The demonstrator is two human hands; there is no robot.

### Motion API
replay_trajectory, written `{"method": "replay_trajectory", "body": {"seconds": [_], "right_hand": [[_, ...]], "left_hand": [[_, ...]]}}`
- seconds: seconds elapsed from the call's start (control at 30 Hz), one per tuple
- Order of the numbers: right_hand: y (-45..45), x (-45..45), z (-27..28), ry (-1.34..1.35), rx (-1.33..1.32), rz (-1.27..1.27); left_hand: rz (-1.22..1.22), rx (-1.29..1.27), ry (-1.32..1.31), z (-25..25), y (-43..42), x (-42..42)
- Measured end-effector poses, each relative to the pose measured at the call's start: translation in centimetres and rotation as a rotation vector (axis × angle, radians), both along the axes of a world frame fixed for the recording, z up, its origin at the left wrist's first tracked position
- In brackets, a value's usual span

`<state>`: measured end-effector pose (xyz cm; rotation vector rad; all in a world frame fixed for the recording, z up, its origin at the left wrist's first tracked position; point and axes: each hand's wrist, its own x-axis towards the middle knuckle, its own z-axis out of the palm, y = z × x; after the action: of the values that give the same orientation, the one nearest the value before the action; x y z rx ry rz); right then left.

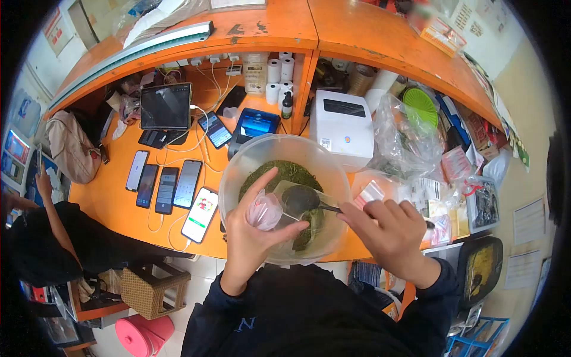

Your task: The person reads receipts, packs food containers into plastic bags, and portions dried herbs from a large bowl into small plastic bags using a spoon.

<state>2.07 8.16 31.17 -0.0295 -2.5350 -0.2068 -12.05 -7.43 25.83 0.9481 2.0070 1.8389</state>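
Note:
A large translucent plastic tub (238, 156) stands at the desk's front edge, with dark green shredded, leaf-like stuff (279, 169) inside. Over it my left hand (253, 220) holds a small clear plastic bag (264, 212), thumb and forefinger spread around its mouth and crumpled plastic against the palm. My right hand (386, 235) grips the handle of a black spoon (300, 199). The spoon's bowl lies at the bag's mouth, between my left thumb and forefinger. Whether the bowl carries any of the green stuff is hard to tell.
Several phones (166, 190) lie left of the tub, near a tablet (166, 106) and white cables. Behind stand a blue-screened device (257, 124) and a white printer (342, 128). Plastic bags (407, 137) crowd the right. Another person (53, 238) is at far left, beside a wicker stool (156, 288).

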Motion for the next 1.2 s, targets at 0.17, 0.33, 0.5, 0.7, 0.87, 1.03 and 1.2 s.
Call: {"method": "replay_trajectory", "body": {"seconds": [0.17, 0.33, 0.5, 0.7, 0.87, 1.03, 1.2], "right_hand": [[-0.8, 1.0, 1.3, -0.016, 0.159, -0.168], [-1.5, -0.6, 2.0, -0.153, -0.349, -0.144], [-2.7, -4.5, 1.1, -0.075, -0.554, 0.223], [-2.0, -5.4, 1.7, -0.053, -0.375, 0.257], [-1.3, -5.2, 1.4, -0.106, -0.567, 0.385], [-1.0, -3.8, 1.5, -0.137, -0.903, 0.398], [-1.3, -2.2, 1.9, -0.042, -1.215, 0.466]], "left_hand": [[0.013, 0.025, -0.021, 0.2, -0.3, 0.2], [0.088, 0.093, -0.026, 0.0, -0.7, 0.6], [0.159, 0.167, 0.143, -1.3, -0.1, 0.9], [0.127, 0.296, 0.038, -0.6, -1.4, 0.1], [-0.041, 0.315, -0.154, 0.1, -1.6, -0.4], [0.027, 0.192, 0.0, 0.7, -1.8, 0.3], [0.035, 0.163, 0.292, 1.9, -0.7, 2.3]]}}
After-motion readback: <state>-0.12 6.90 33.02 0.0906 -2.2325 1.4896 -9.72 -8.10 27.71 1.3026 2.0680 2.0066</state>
